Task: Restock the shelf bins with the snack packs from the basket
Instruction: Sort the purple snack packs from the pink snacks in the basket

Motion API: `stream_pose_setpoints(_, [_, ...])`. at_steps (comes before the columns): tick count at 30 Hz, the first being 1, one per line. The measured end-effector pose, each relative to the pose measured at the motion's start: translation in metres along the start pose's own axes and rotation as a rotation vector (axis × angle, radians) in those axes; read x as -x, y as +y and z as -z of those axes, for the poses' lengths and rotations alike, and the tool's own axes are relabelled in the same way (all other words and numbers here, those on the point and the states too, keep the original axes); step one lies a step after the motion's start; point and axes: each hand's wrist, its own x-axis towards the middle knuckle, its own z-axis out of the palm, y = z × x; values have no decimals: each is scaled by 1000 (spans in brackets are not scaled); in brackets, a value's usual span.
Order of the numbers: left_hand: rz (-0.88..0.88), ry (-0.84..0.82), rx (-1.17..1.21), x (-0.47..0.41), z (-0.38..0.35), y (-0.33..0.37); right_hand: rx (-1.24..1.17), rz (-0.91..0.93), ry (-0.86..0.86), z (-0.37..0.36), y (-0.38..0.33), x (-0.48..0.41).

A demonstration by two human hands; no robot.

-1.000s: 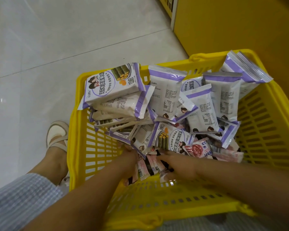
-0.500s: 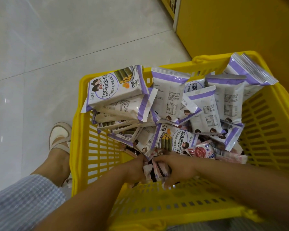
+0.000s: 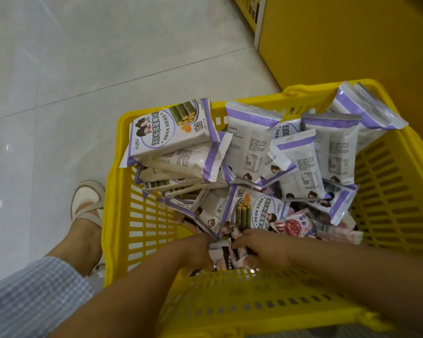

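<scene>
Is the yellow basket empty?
No, the yellow basket holds a heap of purple-and-white snack packs, and the left hand and right hand grip small pink packs by its near wall.

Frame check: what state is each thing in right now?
yellow basket: upright, loaded with packs.
purple-and-white snack packs: sealed, piled loosely, some leaning on the far rim.
small pink packs: bunched between both hands.
left hand: in basket, gripping small pink packs.
right hand: in basket, gripping the same bunch.
</scene>
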Motion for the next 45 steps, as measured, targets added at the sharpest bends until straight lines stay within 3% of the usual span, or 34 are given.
stream_pose_setpoints(3, [0,19,-162,0,-9,2,11,35,36,1,-1,3])
stream_pose_setpoints(8, [-68,41,-350,0,-19,8,108,38,-67,7,-5,4])
stream_pose_setpoints(14, [-108,204,-474,6,-14,10,152,39,52,10,-15,8])
stream_pose_setpoints(19, [-85,162,-606,22,-6,19,159,71,72,26,-21,31])
stream_pose_setpoints(23, [-142,198,-472,50,9,39,198,62,61,59,-27,68])
stream_pose_setpoints(31, [-428,346,-109,67,17,116,319,-352,-20,113,2,159])
stream_pose_setpoints(33, [-443,305,8,53,7,137,308,-438,-29,106,12,168])
stream_pose_setpoints(36, [-487,87,279,34,-11,154,351,-517,4,89,24,169])
stream_pose_setpoints(38, [-517,39,192,23,-21,155,468,-529,58,80,24,165])
stream_pose_setpoints(41, [-508,148,-136,10,-32,153,568,-501,205,71,24,155])
stream_pose_setpoints(43, [-500,188,-155,5,-36,153,560,-369,305,68,29,151])
stream_pose_setpoints(45, [-518,174,-114,3,-35,153,555,-245,245,68,34,150])
